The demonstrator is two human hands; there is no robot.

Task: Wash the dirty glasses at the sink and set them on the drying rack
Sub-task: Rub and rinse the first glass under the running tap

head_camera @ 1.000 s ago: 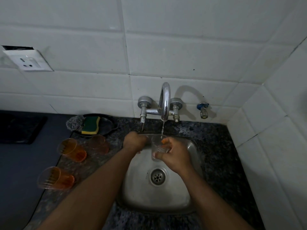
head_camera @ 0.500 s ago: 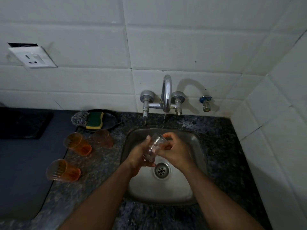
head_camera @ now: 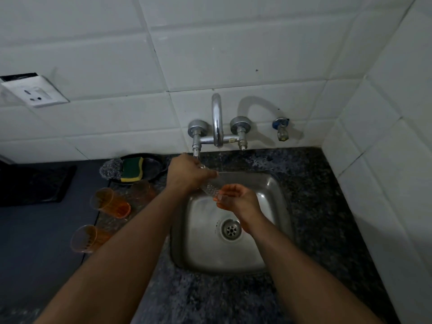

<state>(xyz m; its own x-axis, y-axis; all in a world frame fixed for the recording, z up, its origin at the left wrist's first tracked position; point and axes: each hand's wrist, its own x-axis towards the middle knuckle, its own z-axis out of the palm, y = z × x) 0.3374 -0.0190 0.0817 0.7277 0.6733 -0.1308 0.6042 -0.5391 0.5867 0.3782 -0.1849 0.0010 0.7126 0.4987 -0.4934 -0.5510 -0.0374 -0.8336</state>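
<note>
We see a dim, bluish scene, lit from the upper left: the tap [head_camera: 217, 120] throws a curved shadow on the tiles to its right. Highlights gleam on the sink [head_camera: 275, 206] wall beyond the right hand's fingers [head_camera: 230, 188]. The clear glass [head_camera: 210, 189] between both hands looks smeared. Tile lines bow toward the edges.

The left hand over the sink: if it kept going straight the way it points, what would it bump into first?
The left hand, gripping the clear glass, points toward the wall. Going straight on, it would probably meet the tap's left handle first, then the tiled wall. Depth from this head view is hard to judge.
</note>
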